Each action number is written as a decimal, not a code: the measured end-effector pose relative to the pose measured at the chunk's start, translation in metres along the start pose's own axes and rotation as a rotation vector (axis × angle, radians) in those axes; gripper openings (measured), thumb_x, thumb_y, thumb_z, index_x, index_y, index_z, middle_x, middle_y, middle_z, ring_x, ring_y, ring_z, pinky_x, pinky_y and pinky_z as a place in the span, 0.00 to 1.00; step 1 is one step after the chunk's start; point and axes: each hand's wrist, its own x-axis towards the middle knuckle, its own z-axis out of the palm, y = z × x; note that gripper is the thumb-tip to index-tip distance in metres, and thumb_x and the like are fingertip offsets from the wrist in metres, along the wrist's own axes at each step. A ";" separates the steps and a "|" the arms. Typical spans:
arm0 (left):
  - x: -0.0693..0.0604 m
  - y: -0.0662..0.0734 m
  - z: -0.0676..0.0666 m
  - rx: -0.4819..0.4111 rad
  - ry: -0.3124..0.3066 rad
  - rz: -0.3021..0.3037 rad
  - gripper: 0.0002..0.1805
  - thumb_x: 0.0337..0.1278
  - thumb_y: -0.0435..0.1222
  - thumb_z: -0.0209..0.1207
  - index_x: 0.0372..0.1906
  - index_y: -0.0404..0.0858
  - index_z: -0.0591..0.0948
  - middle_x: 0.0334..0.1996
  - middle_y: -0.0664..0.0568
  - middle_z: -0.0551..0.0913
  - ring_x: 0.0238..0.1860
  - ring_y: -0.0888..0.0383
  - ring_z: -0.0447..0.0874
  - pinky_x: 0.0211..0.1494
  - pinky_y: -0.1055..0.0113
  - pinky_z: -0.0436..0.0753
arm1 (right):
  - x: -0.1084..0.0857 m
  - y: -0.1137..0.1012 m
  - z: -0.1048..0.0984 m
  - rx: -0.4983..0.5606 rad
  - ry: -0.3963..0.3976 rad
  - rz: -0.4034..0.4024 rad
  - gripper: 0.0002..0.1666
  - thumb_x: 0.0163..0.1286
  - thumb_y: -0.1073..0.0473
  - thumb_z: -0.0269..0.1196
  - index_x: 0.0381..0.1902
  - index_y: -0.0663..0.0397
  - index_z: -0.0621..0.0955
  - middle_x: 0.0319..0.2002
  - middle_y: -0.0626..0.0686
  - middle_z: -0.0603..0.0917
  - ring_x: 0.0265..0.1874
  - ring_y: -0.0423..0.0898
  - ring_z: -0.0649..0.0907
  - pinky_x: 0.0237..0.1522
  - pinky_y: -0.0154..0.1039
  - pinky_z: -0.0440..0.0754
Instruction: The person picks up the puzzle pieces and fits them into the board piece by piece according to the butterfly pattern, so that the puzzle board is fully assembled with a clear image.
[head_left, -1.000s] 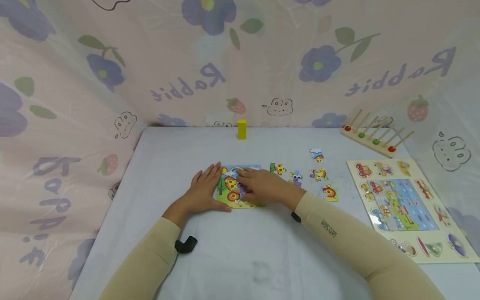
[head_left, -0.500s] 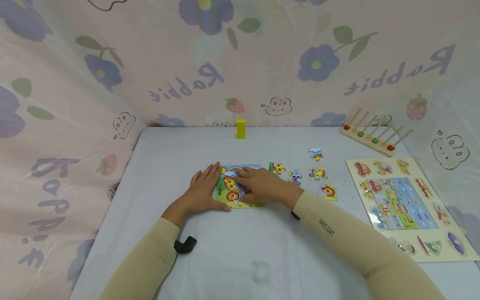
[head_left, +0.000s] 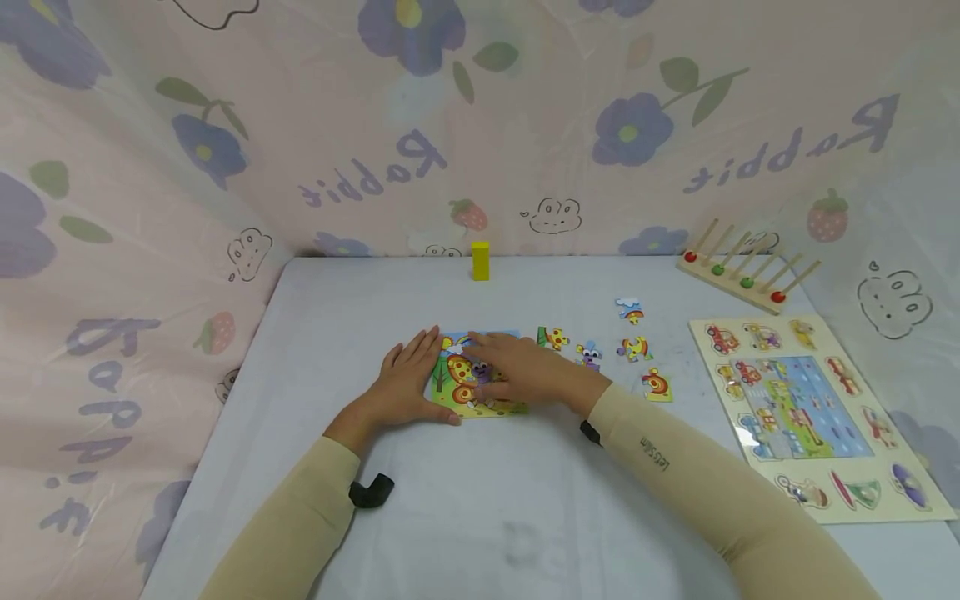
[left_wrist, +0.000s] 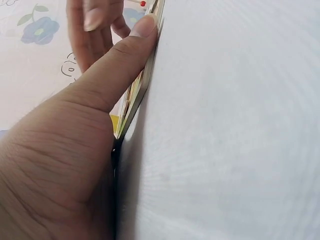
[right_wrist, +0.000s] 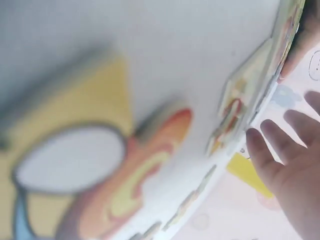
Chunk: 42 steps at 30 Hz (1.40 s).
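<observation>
A small picture puzzle [head_left: 441, 398] with a rainbow, a tree and a purple animal lies flat on the table, partly covered by the hands. My left hand [head_left: 405, 387] rests along its left side with straight fingers. In the left wrist view the left thumb [left_wrist: 127, 57] lies on the puzzle's near edge [left_wrist: 134, 97]. My right hand [head_left: 528, 367] reaches over the right half of the puzzle, fingers extended and pointing left. In the right wrist view those fingers [right_wrist: 280, 142] look spread, and no piece shows in them. Whether the right fingertips touch the puzzle is hard to tell.
Several loose puzzle pieces [head_left: 636, 348] lie right of the puzzle. A larger vehicle puzzle board [head_left: 712, 367] sits at the far right. Behind it stands a wooden peg rack [head_left: 731, 279] with red and green beads. A yellow block [head_left: 481, 262] stands at the back edge.
My right hand has shifted slightly, and more of the purple animal shows beneath it. The left hand stays in place, and so do the loose pieces.
</observation>
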 end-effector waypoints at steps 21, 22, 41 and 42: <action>0.001 0.001 0.001 -0.026 0.000 -0.029 0.83 0.41 0.76 0.75 0.90 0.38 0.44 0.89 0.51 0.35 0.87 0.52 0.28 0.84 0.41 0.34 | -0.051 0.050 -0.068 0.889 0.416 0.059 0.38 0.90 0.35 0.43 0.84 0.50 0.68 0.75 0.58 0.76 0.70 0.57 0.78 0.68 0.61 0.76; 0.001 0.001 0.001 -0.028 0.000 -0.029 0.82 0.41 0.75 0.75 0.90 0.38 0.44 0.89 0.51 0.35 0.87 0.52 0.28 0.84 0.41 0.34 | -0.054 0.054 -0.071 0.910 0.440 0.057 0.39 0.90 0.34 0.42 0.84 0.51 0.68 0.75 0.59 0.76 0.70 0.59 0.78 0.68 0.60 0.76; 0.002 0.000 0.003 -0.016 -0.002 -0.037 0.83 0.41 0.76 0.74 0.90 0.39 0.42 0.89 0.52 0.34 0.87 0.53 0.27 0.84 0.43 0.32 | -0.114 0.123 -0.106 1.263 0.700 0.064 0.49 0.82 0.22 0.45 0.83 0.49 0.67 0.73 0.64 0.75 0.69 0.59 0.76 0.65 0.49 0.74; 0.002 0.000 0.003 -0.019 0.000 -0.036 0.83 0.41 0.76 0.75 0.90 0.39 0.43 0.89 0.52 0.34 0.87 0.53 0.27 0.84 0.43 0.32 | -0.116 0.126 -0.106 1.269 0.705 0.076 0.49 0.82 0.22 0.45 0.83 0.49 0.67 0.72 0.62 0.76 0.68 0.58 0.76 0.64 0.48 0.74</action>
